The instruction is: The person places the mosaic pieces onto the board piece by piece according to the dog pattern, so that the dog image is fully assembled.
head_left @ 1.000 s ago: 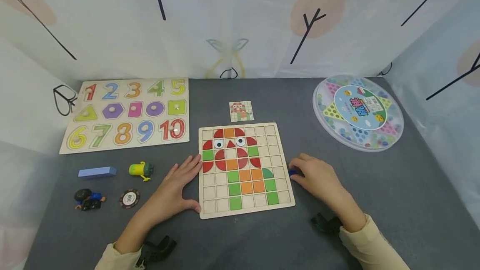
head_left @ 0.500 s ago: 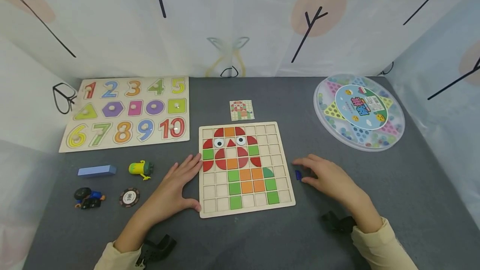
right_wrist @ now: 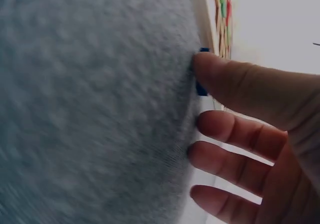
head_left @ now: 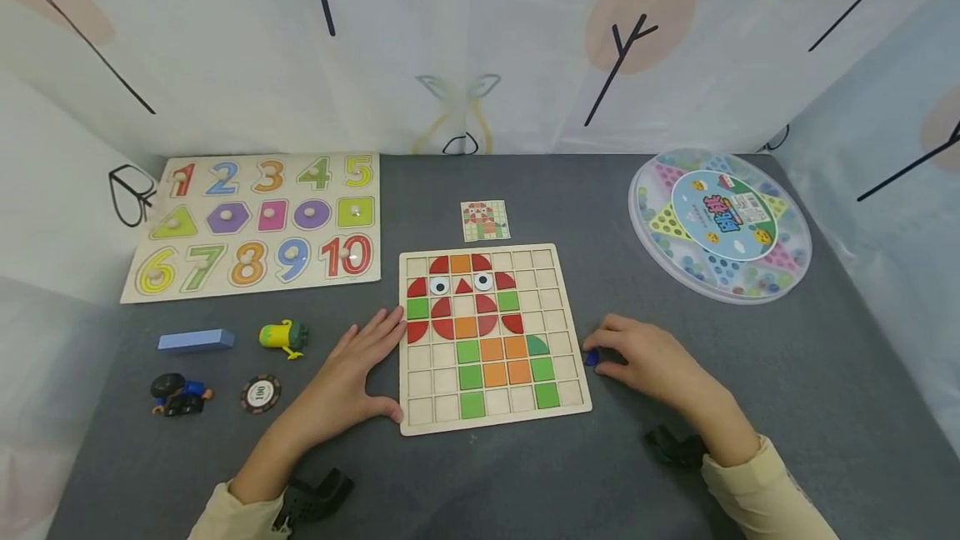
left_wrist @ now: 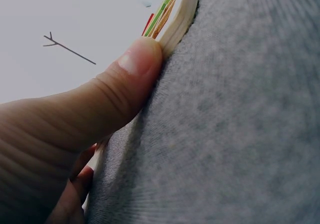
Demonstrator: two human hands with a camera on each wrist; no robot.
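A wooden grid board [head_left: 429,386] lies mid-table, holding red, orange and green tiles and two eye tiles. Along its left edge rests my left hand [head_left: 347,382], fingers spread; in the left wrist view the thumb [left_wrist: 142,58] touches the board's rim. Just off the right edge, my right hand [head_left: 648,358] pinches a small blue tile [head_left: 592,358] between thumb and fingers, low at the tabletop. The right wrist view has the thumb across this blue tile [right_wrist: 202,89], hiding its middle. A small pattern card [head_left: 485,221] lies behind the board.
A number-and-shape puzzle board [head_left: 255,282] lies back left, a round game box [head_left: 720,223] back right. To the left are a blue block [head_left: 196,341], a yellow-green toy [head_left: 283,338], a poker chip [head_left: 260,394] and a dark toy figure [head_left: 180,394].
My right hand drew back rightward from the board's edge, its fingers parting to bare the blue tile, then closed round the tile again. My left hand stays on the board.
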